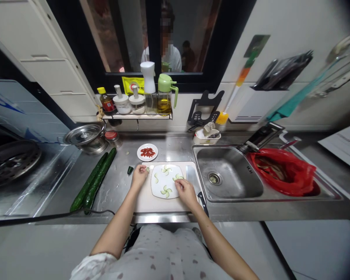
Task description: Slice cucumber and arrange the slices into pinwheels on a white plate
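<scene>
A white plate (pixel 160 181) lies on the cutting board (pixel 156 207). Thin cucumber slices (pixel 166 191) form small pinwheels on it, with fewer at its left side. My left hand (pixel 139 177), just left of the plate, is closed in a pinch on a small pale-green piece that looks like cucumber slices (pixel 147 169). My right hand (pixel 187 191) reaches over the plate's right edge. Its fingertips are pinched at a cucumber slice (pixel 178 177) in the right-hand pinwheel, partly covering it. A kitchen knife (pixel 202 200) lies on the board's right side.
Two whole cucumbers (pixel 97 181) and a dark-green cucumber end (pixel 130 170) lie left of the board. Behind it sits a small plate (pixel 139 156) of red pieces. The sink (pixel 230 179) and a red bag (pixel 282 175) are at right; a condiment rack (pixel 137 116) hangs above.
</scene>
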A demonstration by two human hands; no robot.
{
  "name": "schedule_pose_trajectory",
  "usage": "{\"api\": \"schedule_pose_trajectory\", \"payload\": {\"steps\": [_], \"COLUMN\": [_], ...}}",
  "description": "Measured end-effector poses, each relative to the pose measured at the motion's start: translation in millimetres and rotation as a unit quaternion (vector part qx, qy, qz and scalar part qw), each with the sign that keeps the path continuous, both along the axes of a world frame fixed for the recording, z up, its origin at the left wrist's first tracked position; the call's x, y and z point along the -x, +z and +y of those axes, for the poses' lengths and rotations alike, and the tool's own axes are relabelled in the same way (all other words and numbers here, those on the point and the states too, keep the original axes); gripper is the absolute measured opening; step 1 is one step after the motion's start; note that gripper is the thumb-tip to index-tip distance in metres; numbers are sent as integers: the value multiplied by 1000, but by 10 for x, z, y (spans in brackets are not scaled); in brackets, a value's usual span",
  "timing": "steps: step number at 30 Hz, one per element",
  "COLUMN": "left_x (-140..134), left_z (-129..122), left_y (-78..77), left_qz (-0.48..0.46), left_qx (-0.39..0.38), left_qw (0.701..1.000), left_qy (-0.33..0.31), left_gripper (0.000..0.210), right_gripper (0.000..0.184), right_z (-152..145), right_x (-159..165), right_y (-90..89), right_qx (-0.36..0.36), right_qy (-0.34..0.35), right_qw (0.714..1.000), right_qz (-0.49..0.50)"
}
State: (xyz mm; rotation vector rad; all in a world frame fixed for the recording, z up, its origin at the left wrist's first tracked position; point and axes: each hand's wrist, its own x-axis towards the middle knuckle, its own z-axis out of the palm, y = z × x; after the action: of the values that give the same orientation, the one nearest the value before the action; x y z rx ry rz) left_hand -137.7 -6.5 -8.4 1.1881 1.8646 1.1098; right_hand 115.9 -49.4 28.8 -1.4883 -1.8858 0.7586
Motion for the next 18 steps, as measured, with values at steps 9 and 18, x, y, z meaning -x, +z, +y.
{"api": "schedule_pose_trajectory", "payload": {"steps": [9,18], "left_x": [-154,-342], "left_z": [-173,-296], "left_y": [707,996], "left_qz": [-209,-301], "left_qx": [19,25], "left_qw": [965,912], "left_qy": [-158,-278], "left_gripper": [28,34], "right_gripper": [25,20], "right_z": [95,165], "right_x": [150,457], "right_y": [253,543], "right_qx": [-6,52], "right_qy": [7,101], "right_qw": [999,975], "right_qz": [53,192]}}
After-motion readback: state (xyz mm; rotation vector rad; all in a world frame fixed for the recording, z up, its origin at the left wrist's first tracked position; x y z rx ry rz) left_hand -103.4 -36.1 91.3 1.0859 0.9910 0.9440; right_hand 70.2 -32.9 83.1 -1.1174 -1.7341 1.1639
